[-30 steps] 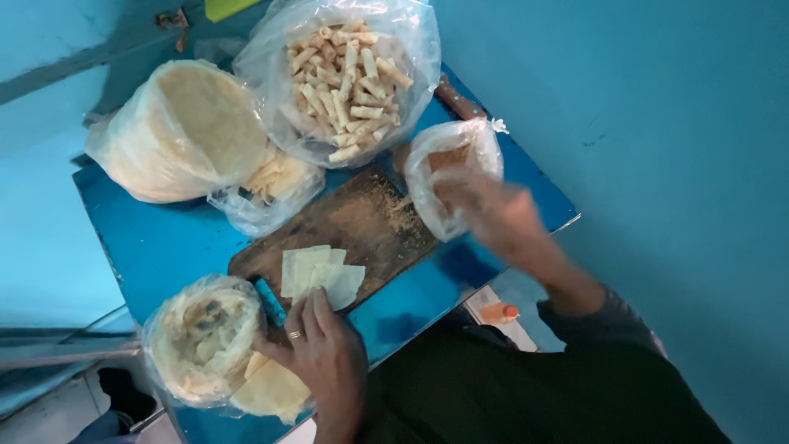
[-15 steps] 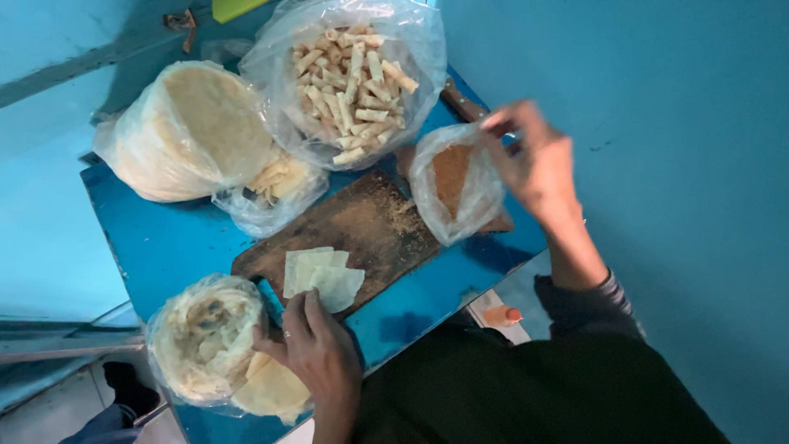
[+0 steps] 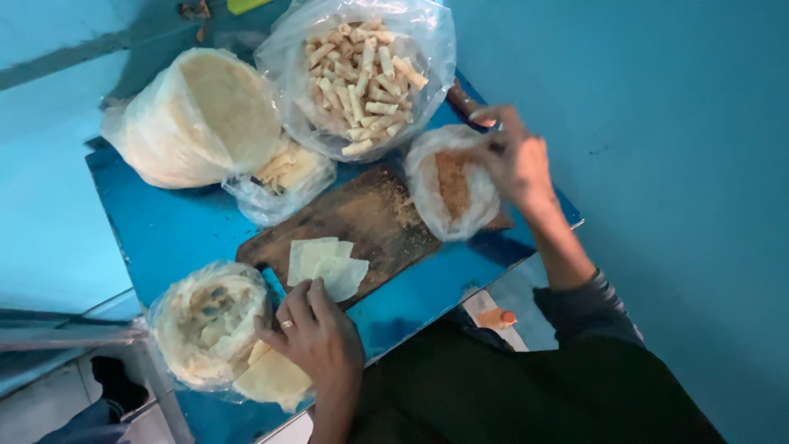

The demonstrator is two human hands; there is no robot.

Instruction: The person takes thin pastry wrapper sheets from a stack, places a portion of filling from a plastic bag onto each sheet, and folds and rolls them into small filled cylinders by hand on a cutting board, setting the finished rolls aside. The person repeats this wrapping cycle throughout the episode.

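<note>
My left hand (image 3: 316, 333), with a ring on one finger, rests on the near edge of a few pale square wrappers (image 3: 325, 265) lying on a dark wooden board (image 3: 366, 222). My right hand (image 3: 516, 160) is at the back right, fingers pinched at the rim of a small plastic bag of brown crumbly filling (image 3: 450, 185). Whether it holds the bag's edge or a tool is unclear. Behind the board stands a large clear bag of rolled sticks (image 3: 357, 70).
A blue table (image 3: 177, 234) carries a big bag of stacked round sheets (image 3: 197, 115), a small bag of cut pieces (image 3: 283, 177) and a bagged bowl (image 3: 209, 321) at the near left. A loose wrapper stack (image 3: 271, 378) lies by it. Blue walls surround the table.
My right hand lifted from the board's right end to the far side of the filling bag. My left hand stayed on the wrappers.
</note>
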